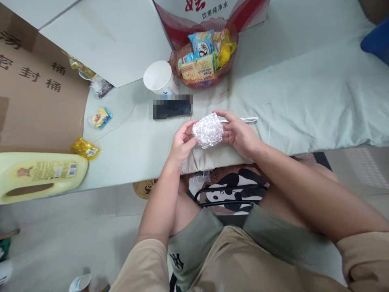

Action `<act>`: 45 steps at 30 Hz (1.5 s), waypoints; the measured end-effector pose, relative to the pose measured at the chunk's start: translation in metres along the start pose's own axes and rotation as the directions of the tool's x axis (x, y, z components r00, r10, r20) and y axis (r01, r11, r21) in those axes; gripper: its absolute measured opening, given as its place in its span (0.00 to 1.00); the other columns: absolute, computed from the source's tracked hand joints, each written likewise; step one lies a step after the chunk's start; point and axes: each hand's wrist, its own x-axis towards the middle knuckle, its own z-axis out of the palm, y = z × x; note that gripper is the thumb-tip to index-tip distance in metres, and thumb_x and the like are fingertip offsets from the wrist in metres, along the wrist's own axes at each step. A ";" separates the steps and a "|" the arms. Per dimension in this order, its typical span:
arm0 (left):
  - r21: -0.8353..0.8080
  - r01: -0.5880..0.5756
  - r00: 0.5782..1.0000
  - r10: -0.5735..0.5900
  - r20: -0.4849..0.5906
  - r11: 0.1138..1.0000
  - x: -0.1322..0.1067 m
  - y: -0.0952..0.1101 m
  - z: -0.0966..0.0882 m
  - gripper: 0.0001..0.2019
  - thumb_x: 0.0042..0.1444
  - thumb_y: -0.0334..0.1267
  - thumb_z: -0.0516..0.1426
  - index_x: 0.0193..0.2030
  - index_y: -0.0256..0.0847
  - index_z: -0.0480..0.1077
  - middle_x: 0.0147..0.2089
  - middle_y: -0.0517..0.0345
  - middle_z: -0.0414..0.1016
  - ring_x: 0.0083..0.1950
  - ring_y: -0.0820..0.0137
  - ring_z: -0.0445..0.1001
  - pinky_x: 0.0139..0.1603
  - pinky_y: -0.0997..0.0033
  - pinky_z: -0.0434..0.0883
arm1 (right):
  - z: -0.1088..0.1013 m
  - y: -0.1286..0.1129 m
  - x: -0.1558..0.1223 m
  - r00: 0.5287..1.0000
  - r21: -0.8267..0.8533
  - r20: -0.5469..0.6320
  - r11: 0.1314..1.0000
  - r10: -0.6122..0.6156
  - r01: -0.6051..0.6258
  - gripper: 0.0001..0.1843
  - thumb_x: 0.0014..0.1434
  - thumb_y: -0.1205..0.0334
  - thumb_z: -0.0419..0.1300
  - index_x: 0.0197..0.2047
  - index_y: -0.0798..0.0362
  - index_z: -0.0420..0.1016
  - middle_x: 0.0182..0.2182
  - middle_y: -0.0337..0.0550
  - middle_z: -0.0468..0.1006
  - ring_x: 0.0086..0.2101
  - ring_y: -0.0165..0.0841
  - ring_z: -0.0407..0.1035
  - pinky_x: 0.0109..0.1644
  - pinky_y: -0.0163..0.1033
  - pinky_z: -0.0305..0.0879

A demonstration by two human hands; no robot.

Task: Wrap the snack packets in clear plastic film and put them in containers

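Between my two hands is a small, roughly square bundle in shiny, bumpy wrapping that looks like bubble wrap (208, 130). My left hand (182, 142) grips its left edge, thumb in front and fingers behind. On the opposite side, the fingers of my right hand (238, 132) close around the right edge and upper corner. A slim white pen-like item (249, 120) lies on the cloth just behind my right hand, which partly covers it. What the wrapping contains is hidden.
Behind my hands lie a dark phone-like object (172, 108), a white paper cup (158, 77) and a reddish clear bowl (223, 75) of packaged snacks. Cartons (118, 36) stand at the back. Small packets (101, 117) and a yellow jug (42, 174) lie leftward. The cloth-covered table's (133, 162) front edge is near my legs.
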 end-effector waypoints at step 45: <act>0.019 0.186 0.981 -0.184 -0.055 0.982 -0.004 0.012 -0.002 0.27 0.40 0.60 0.73 0.34 0.36 0.80 0.21 0.60 0.74 0.19 0.76 0.68 0.19 0.75 0.68 | 0.001 -0.008 -0.006 0.994 -0.362 -0.037 0.928 -0.106 0.086 0.08 0.62 0.58 0.59 0.34 0.53 0.75 0.21 0.36 0.72 0.22 0.29 0.66 0.31 0.38 0.62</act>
